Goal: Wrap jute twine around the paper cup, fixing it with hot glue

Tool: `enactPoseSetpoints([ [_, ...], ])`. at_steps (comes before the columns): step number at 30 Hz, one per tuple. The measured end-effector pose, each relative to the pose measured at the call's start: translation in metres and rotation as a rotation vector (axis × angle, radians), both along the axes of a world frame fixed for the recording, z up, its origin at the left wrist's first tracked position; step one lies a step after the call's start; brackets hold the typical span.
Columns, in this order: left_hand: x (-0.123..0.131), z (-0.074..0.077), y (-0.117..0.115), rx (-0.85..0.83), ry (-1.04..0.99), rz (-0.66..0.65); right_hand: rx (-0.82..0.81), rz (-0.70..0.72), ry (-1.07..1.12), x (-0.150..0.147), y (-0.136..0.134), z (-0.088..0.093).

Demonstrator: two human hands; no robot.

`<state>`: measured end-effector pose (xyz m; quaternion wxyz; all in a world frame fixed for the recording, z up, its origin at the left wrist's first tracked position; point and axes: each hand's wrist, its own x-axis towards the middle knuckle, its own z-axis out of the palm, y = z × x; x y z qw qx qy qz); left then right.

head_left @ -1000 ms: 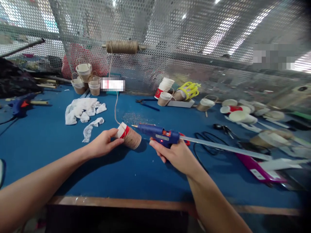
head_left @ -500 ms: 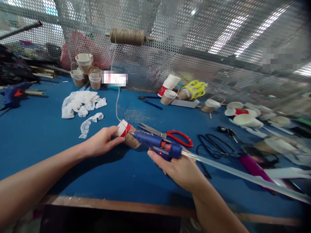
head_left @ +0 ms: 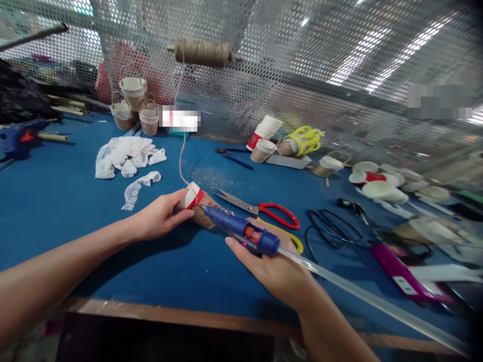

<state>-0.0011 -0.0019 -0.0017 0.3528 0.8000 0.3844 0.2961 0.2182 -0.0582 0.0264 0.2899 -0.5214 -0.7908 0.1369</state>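
My left hand [head_left: 165, 215] grips a paper cup [head_left: 193, 197] by its white and red end, fingers closed round it. Twine [head_left: 204, 215] wraps much of the cup, which lies tilted on its side. In my right hand [head_left: 279, 271] is a blue glue gun [head_left: 241, 229], its nozzle at the twine near the red band. A long clear glue stick [head_left: 362, 296] sticks out of the gun's back. From the cup a loose strand of twine [head_left: 181, 158] runs up to a twine spool [head_left: 203, 53]. Scissors [head_left: 245, 205] with red and yellow handles lie just behind the gun.
Lace [head_left: 124, 153] lies at the left, before several twine-wrapped cups [head_left: 133, 90] with handles. Pliers [head_left: 237, 158] and stacked paper cups [head_left: 264, 131] stand farther back. At right are a black cable [head_left: 335, 229], a purple object [head_left: 400, 274] and loose cups [head_left: 381, 190]. Another glue gun [head_left: 18, 138] rests far left.
The glue gun has tipped, its back end lower and slightly left, uncovering more of the yellow scissor handle. The nozzle stays at the cup. The left hand keeps its hold.
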Motion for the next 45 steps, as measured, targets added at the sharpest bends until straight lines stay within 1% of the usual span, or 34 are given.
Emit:
enactPoseSetpoints([
  [3, 0.0, -0.002, 0.0, 0.019, -0.008, 0.001, 0.027, 0.028, 0.018, 0.0, -0.001, -0.001],
  [7, 0.0, -0.002, 0.0, 0.004, -0.009, -0.005, 0.052, -0.017, 0.001, 0.001, 0.0, 0.0],
  [11, 0.0, 0.0, 0.0, 0.018, 0.01, -0.008, 0.01, 0.018, 0.02, 0.0, 0.0, 0.001],
  [17, -0.001, 0.001, -0.002, 0.008, 0.024, -0.008, -0.046, -0.014, 0.008, 0.001, 0.0, 0.002],
  [26, -0.002, 0.007, -0.004, 0.03, 0.058, -0.025, -0.008, -0.019, -0.016, 0.003, -0.002, 0.001],
  [32, -0.002, 0.006, -0.002, 0.041, 0.068, -0.054, 0.036, -0.052, -0.041, 0.004, 0.0, 0.001],
  [37, -0.003, 0.007, 0.0, 0.035, 0.064, -0.06, -0.01, -0.031, -0.037, 0.007, -0.001, 0.001],
  [42, -0.005, 0.01, -0.002, -0.019, 0.06, -0.088, 0.064, -0.099, -0.111, 0.012, 0.0, -0.002],
  [45, -0.006, 0.011, -0.001, -0.003, 0.072, -0.102, 0.054, -0.137, -0.106, 0.013, -0.001, -0.006],
])
